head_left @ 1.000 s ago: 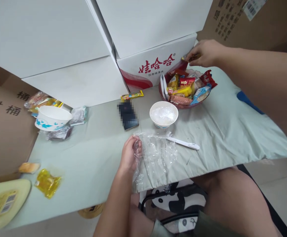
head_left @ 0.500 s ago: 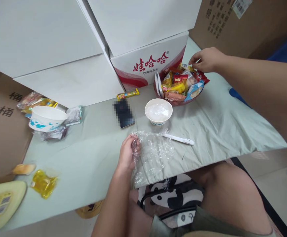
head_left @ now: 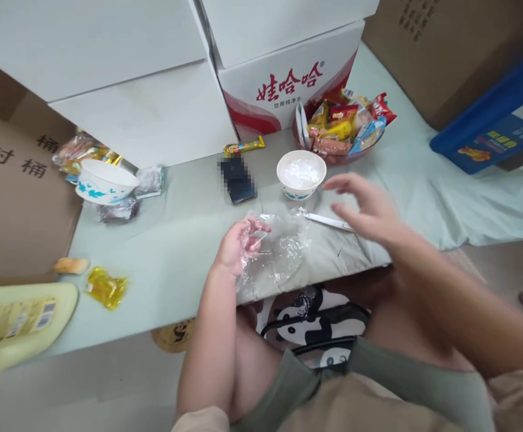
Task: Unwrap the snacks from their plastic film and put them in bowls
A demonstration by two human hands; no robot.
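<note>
My left hand [head_left: 238, 245], fingers curled, holds a sheet of clear plastic film [head_left: 283, 249] that spreads across the front of the table. My right hand [head_left: 371, 211] is in the air right of the white bowl, fingers apart and nothing seen in them; it is blurred. The bowl [head_left: 299, 195] has crumpled clear plastic inside. Just in front of it lies a slim white-handled utensil [head_left: 328, 221], its right end partly behind my right hand. Behind and to the right stands a dark red basket [head_left: 333, 159] heaped with wrapped snacks [head_left: 340, 129].
A dark phone [head_left: 241, 187] and a yellow snack stick [head_left: 244, 146] lie left of the bowl. Another paper bowl [head_left: 105, 186], wrapped packets, a yellow wrapper [head_left: 105, 287] and a pale yellow bottle [head_left: 22, 321] are at left. White cartons [head_left: 295, 90] line the back.
My right hand has come away from the snack basket, back toward me beside the bowl. My left hand still has the plastic film, its fingers slightly looser. The view has shifted.
</note>
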